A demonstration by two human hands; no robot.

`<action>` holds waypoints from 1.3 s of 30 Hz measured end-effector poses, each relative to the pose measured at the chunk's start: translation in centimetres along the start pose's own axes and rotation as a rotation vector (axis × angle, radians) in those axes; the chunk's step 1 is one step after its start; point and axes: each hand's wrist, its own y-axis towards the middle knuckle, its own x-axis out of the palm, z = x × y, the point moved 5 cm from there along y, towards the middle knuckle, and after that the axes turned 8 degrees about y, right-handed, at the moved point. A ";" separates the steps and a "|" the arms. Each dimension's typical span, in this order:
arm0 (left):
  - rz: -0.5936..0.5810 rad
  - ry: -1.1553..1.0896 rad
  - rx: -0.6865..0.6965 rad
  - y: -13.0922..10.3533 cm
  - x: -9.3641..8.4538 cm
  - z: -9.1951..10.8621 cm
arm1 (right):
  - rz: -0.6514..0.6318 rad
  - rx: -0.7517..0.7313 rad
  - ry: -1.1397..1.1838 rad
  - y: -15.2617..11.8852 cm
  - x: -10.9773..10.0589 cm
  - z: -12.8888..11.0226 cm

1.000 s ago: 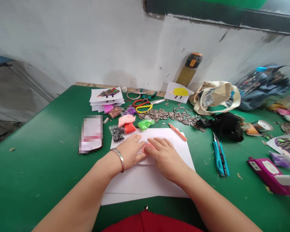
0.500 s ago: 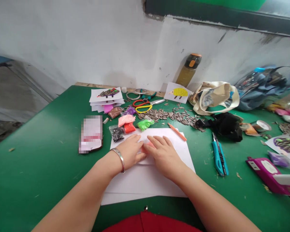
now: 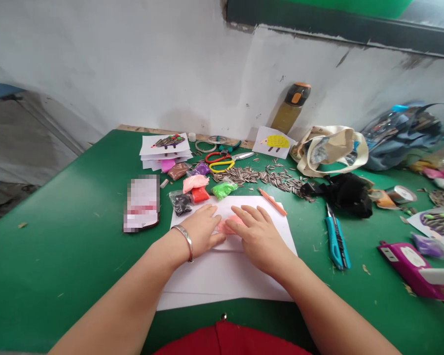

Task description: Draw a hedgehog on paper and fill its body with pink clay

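A flattened patch of pink modelling clay [image 3: 225, 226] lies on a small piece of white paper [image 3: 227, 244], on top of larger white sheets [image 3: 222, 276]. My left hand [image 3: 200, 228], with a silver bangle at the wrist, rests at the clay's left side, fingers stretched out and thumb on the small paper. Over the clay's right side my right hand [image 3: 259, 234] is spread, its fingertips covering part of it. Neither hand grips anything. Just beyond the sheets are small bags of black [image 3: 180, 203], red [image 3: 200, 195], pink [image 3: 196, 184] and green clay [image 3: 224, 189].
An orange pen [image 3: 272, 201] lies on the sheets' far right edge. Right of them is a teal utility knife [image 3: 337, 239], blade out. Scissors [image 3: 222, 161] and scattered sunflower seeds [image 3: 244, 176] lie behind. A phone-like item [image 3: 142, 204] is at left; a bottle [image 3: 290, 108] leans on the wall.
My right hand has shifted slightly right, its fingers lifting and spreading, so more of the pink clay shows. My left hand stays beside it. The whole view has shifted a little.
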 end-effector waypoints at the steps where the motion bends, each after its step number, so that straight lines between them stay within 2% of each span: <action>1: 0.002 0.001 0.000 0.0 0.0 0.0 | -0.012 -0.001 -0.010 -0.1 0.0 0.1; 10: 0.021 -0.017 0.011 -0.1 0.4 -0.1 | -0.062 0.013 0.009 -0.4 -0.3 0.6; 13: -0.006 -0.019 0.000 -0.1 0.4 -0.1 | -0.092 0.001 0.000 -0.4 -0.3 0.4; 24: 0.012 -0.032 -0.004 -0.1 0.3 -0.1 | -0.131 -0.020 0.002 -0.7 -0.5 -0.3; 30: 0.002 -0.042 0.005 -0.1 0.0 0.2 | -0.089 -0.046 -0.013 -0.3 -0.4 -0.8; 39: 0.005 -0.031 0.007 0.1 0.2 0.2 | -0.099 -0.051 0.012 0.5 0.2 -1.1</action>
